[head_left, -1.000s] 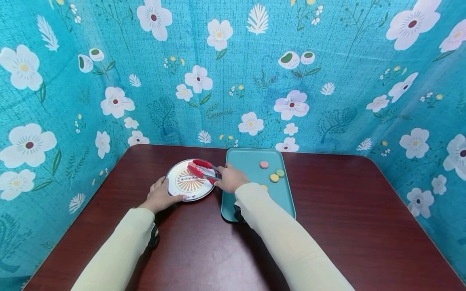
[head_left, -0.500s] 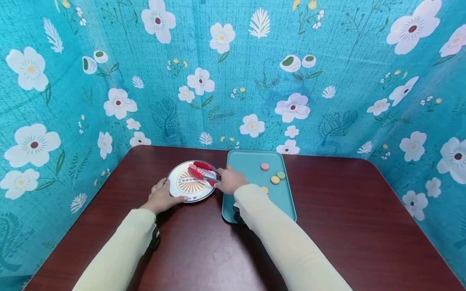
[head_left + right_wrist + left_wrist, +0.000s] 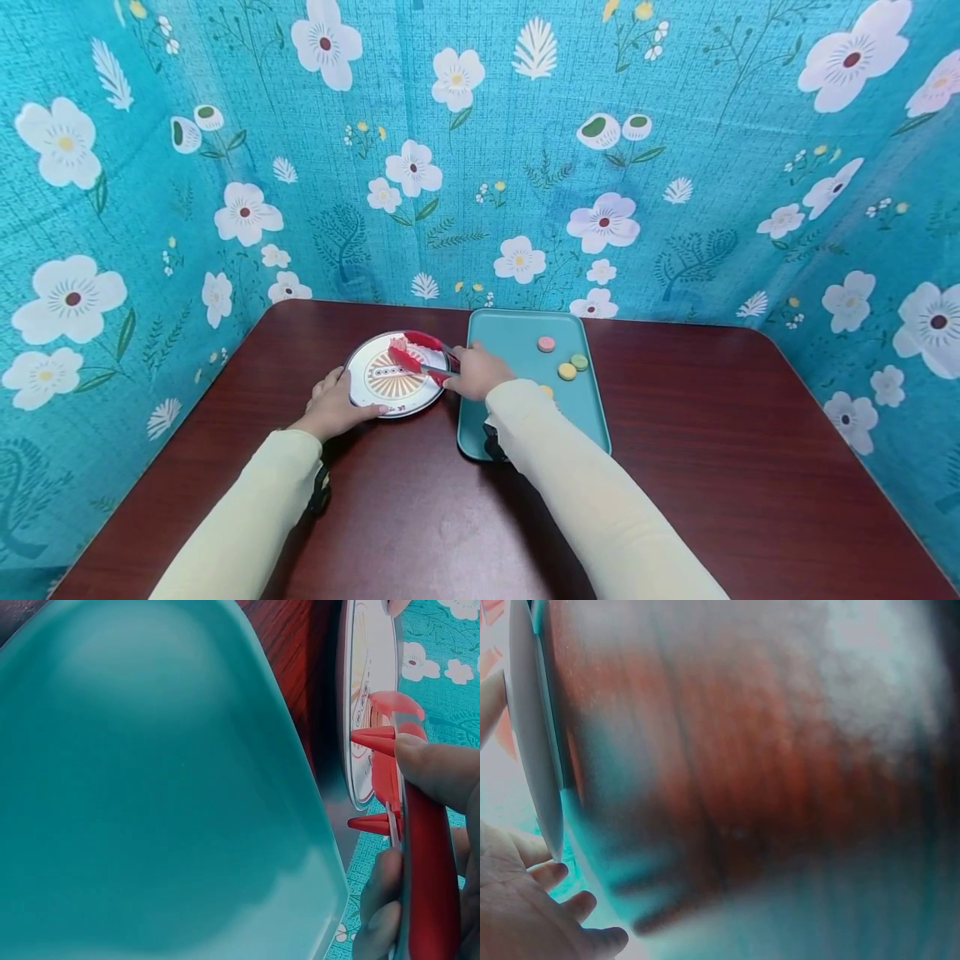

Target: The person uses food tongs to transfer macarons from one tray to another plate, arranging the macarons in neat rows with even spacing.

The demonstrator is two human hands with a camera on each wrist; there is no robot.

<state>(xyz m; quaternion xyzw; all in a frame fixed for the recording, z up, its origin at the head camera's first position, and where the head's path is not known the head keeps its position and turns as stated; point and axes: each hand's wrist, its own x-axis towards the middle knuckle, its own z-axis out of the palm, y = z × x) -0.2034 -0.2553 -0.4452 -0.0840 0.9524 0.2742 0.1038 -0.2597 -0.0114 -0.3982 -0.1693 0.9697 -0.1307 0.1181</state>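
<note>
The white plate (image 3: pixel 363 390) with a sunburst pattern stands at the table's left. My left hand (image 3: pixel 328 407) holds its near-left rim, thumb along the front edge and fingers at the side. Tongs (image 3: pixel 405 359) with red tips and red grips are in my right hand (image 3: pixel 480 372), their arms spread apart over the plate. Just beyond the tips sits a small pink piece (image 3: pixel 397 344), perhaps a macaron, partly hidden by the tongs. The right wrist view shows thumb and fingers around the tongs' red grip (image 3: pixel 433 877).
A teal tray (image 3: pixel 517 329) lies right of the plate under my right forearm. On it are a pink macaron (image 3: pixel 546 343), a green macaron (image 3: pixel 579 362) and a yellow macaron (image 3: pixel 567 372). Another yellow piece (image 3: pixel 547 390) is partly covered by the sleeve. A floral curtain (image 3: pixel 480 167) hangs behind.
The tongs have shifted slightly right, and the small pink piece now shows at their tips' left. My left hand keeps its place on the plate. The camera view tilted a little earlier.
</note>
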